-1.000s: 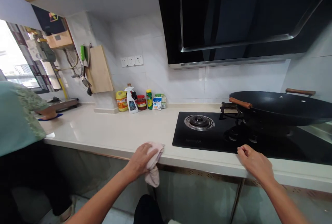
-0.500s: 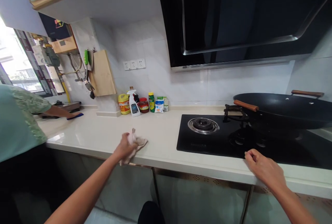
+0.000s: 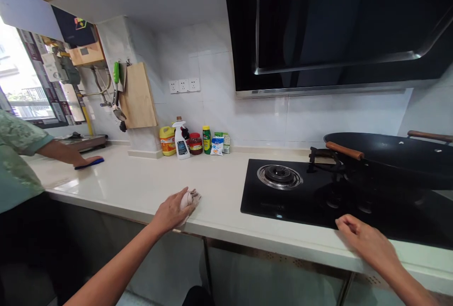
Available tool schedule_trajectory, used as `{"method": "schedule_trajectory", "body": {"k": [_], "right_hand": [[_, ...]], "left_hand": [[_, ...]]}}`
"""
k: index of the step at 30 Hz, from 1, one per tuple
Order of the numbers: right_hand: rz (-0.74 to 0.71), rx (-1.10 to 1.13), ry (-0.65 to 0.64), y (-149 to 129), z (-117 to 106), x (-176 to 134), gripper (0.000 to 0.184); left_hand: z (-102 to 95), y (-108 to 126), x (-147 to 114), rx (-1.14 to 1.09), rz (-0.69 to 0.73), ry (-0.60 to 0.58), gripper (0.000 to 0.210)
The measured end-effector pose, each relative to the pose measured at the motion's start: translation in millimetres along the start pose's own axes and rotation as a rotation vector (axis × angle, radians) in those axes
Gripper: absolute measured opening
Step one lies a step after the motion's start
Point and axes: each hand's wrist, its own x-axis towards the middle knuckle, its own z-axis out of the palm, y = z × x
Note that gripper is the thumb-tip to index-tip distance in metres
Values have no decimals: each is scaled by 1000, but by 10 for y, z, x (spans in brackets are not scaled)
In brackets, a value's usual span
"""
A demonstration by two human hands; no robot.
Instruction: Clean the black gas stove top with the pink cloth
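Pale pink cloth [image 3: 191, 198] lies bunched on the white counter [image 3: 219, 178], near its front edge and to the left of the black cooktop [image 3: 262, 197]; I see the fingers of the left hand [image 3: 172, 210] wrapped over it, holding it. Through the head camera I find the right hand [image 3: 370, 242] at the cooktop's front edge, its fingers curled narrow into a loose fist (from my distant place I cannot tell what it touches). Farther left, another person's hand [image 3: 91, 159] rests on a blue pad [image 3: 88, 164]
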Motion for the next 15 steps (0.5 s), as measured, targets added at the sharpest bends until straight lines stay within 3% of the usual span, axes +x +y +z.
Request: {"method": "schedule_trajectory", "body": {"k": [4,8,10,15], "right_hand": [[-122,6,21,-238,149,58,41],[-292,-87,216,-406,301,63,37],[-384,-127,264,-416,339,61,36],[-337,-105,174,-375,320,61,37]], "left_hand": [[113,162,407,39,-126,1,82],[246,526,879,26,-166,54,82],[363,823,1039,8,-98,69,72],[698,1675,1054,-73,238,118,46]]}}
